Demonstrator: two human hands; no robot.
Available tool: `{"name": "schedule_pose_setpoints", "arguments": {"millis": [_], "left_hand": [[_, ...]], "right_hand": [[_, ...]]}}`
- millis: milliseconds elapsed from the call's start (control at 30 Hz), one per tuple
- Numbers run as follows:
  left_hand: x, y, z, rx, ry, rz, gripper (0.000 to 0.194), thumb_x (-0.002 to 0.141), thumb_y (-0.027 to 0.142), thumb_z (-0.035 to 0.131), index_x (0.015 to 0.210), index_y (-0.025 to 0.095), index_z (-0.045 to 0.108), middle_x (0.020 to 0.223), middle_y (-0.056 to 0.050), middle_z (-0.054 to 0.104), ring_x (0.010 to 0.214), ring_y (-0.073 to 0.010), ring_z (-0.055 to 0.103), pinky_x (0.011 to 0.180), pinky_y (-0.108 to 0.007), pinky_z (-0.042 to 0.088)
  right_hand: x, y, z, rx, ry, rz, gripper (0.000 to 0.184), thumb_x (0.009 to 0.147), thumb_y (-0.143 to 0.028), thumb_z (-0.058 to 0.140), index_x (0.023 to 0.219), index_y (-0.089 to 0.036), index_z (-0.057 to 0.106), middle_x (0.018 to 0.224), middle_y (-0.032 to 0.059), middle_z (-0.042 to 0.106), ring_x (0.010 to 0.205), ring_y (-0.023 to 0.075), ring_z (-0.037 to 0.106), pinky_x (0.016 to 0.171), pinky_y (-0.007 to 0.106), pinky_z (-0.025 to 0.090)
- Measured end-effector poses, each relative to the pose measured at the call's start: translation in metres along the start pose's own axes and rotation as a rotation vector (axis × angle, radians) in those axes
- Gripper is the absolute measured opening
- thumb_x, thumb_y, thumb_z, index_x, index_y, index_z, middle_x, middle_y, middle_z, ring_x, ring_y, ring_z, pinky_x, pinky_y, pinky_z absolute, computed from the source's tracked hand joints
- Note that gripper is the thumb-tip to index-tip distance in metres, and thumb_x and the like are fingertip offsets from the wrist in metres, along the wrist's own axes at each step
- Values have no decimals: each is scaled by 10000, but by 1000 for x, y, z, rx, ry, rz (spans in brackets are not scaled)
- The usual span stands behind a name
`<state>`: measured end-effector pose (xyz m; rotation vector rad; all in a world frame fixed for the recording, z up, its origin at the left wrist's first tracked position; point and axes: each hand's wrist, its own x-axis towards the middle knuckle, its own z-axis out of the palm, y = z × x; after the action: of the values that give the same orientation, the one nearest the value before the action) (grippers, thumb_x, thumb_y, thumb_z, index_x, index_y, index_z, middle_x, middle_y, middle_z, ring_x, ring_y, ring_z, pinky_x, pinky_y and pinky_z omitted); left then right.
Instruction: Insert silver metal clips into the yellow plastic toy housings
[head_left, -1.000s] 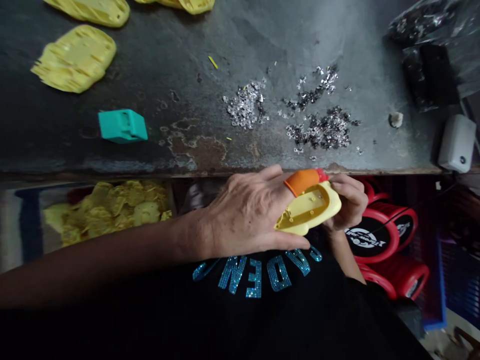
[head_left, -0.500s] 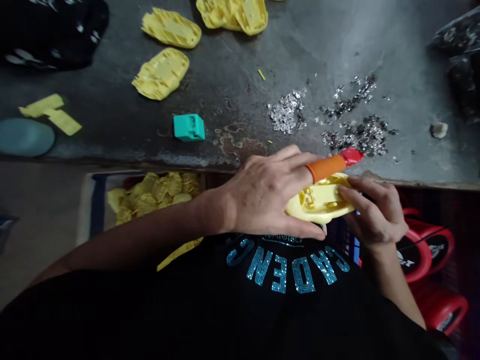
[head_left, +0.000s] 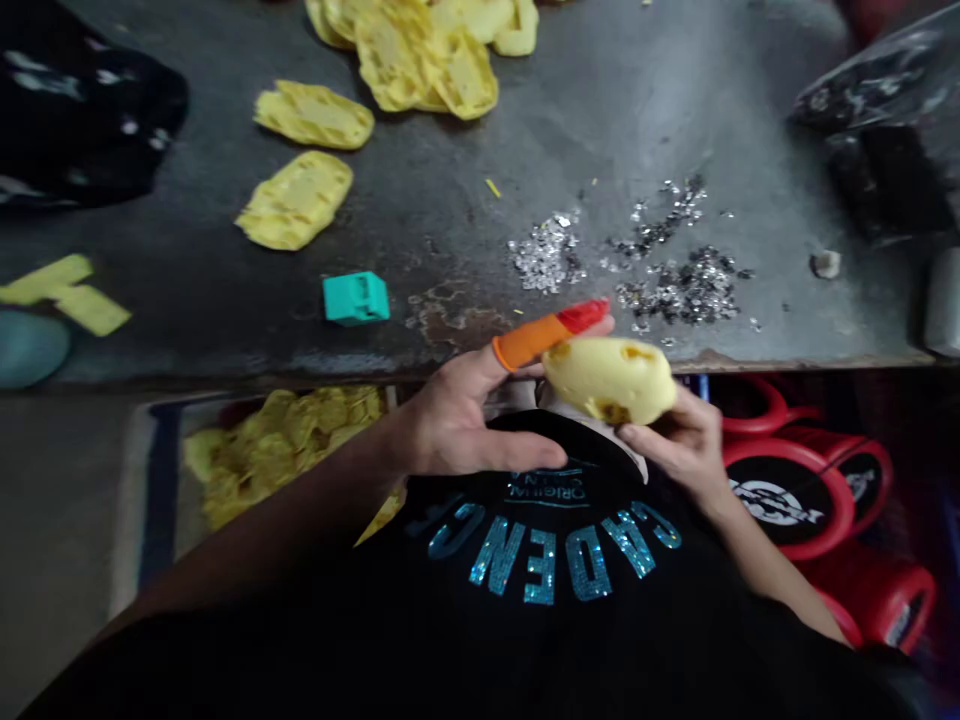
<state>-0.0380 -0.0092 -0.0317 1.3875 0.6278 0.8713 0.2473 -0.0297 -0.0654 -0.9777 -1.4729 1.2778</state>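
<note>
My right hand (head_left: 686, 440) grips a yellow plastic shell (head_left: 611, 375) by its right end, in front of the table edge. The shell's rounded outer side faces up and shows a few small openings. My left hand (head_left: 469, 410) is at the shell's left end with thumb and forefinger stretched apart. An orange sleeve (head_left: 529, 342) with a red tip covers one of its fingers, which reaches along the far side of the shell. Whether that finger touches the shell is hard to tell. Small shiny metal parts (head_left: 547, 255) lie in loose heaps just beyond.
A teal block (head_left: 356, 298) lies near the table's front edge. More yellow shells (head_left: 296, 200) are scattered and piled toward the back. Below the edge stand a bin of yellow pieces (head_left: 281, 450) and red-rimmed round items (head_left: 787, 500). Dark bags lie at both sides.
The shell has been turned over from its hollow inner side to its rounded outer side. My left hand has let go and drawn left, its thumb now apart. The view has shifted.
</note>
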Motion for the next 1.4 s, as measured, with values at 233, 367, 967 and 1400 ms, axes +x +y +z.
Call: {"name": "schedule_pose_setpoints", "arguments": {"millis": [233, 367, 967, 1400], "left_hand": [[24, -21, 12, -644, 13, -64, 532, 1051, 418, 854, 1572, 359, 768, 1598, -65, 787, 1322, -336, 836, 1051, -407, 725], [24, -19, 19, -727, 184, -214, 654, 937, 647, 935, 1479, 301, 816, 1488, -86, 845, 1251, -336, 858, 1026, -428, 737], [28, -10, 36, -855, 153, -602, 814, 1004, 850, 711, 1401, 147, 809, 1159, -187, 893, 862, -283, 842, 801, -363, 694], [21, -11, 48, -897, 4, -484, 821, 1031, 856, 681, 1526, 203, 741, 1148, -120, 882, 846, -256, 829, 812, -358, 664]], "right_hand": [[7, 12, 43, 537, -318, 468, 672, 872, -860, 853, 935, -196, 765, 701, 26, 785, 527, 150, 681, 521, 264, 567], [4, -3, 15, 331, -319, 313, 484, 922, -648, 938, 1114, -220, 824, 871, 23, 846, 714, 170, 758, 696, 307, 624], [32, -12, -60, -709, 47, -272, 168, 1030, -253, 873, 1154, -361, 838, 990, -4, 854, 835, 254, 776, 792, 449, 581], [43, -78, -25, -780, -349, -488, 293, 1013, -80, 836, 1237, -265, 796, 1075, 51, 848, 909, 239, 798, 816, 413, 639]]}}
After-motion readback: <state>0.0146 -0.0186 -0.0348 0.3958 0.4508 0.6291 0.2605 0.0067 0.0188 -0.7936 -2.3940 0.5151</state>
